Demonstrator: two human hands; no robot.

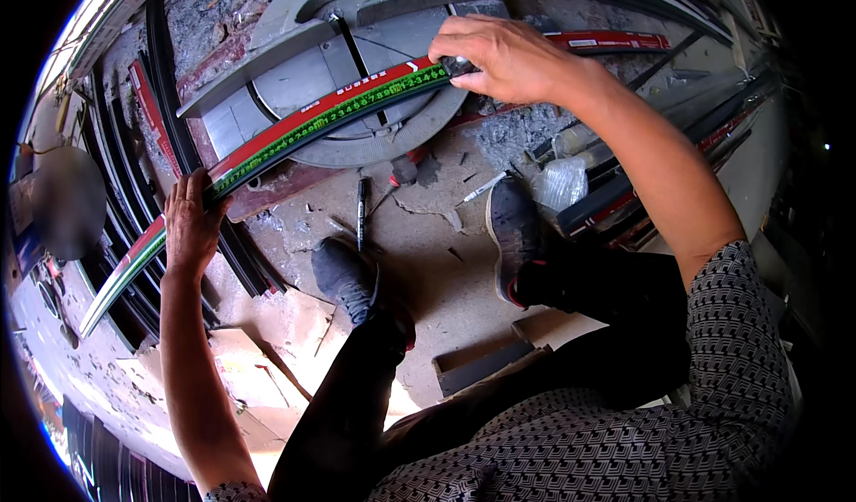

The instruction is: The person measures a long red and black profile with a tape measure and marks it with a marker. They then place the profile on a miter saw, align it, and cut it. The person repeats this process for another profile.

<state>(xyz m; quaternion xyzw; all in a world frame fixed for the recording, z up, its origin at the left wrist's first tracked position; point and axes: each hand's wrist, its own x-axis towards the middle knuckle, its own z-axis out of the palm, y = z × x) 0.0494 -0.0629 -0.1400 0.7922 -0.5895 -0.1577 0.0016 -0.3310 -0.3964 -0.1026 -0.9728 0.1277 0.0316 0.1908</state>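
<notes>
A long profile bar (615,42) with red film on it lies slantwise across the grey saw table (227,123). Along it runs the green blade of a tape measure (330,120), pulled out between my hands. My right hand (499,56) is closed around the tape measure's dark case (456,65), close against the bar's upper right part. At the lower left, my left hand (190,217) wraps over the bar and presses the blade along it; its fingertips are partly hidden. The bar's pale far end sticks out past my left hand.
Dark profiles (169,101) lie in a bundle on the left, and more (642,185) at the right. Between my shoes (343,275) and the saw are a black marker (361,212) and a white marker (484,188). Clear plastic wrap (562,184) lies beside my right shoe.
</notes>
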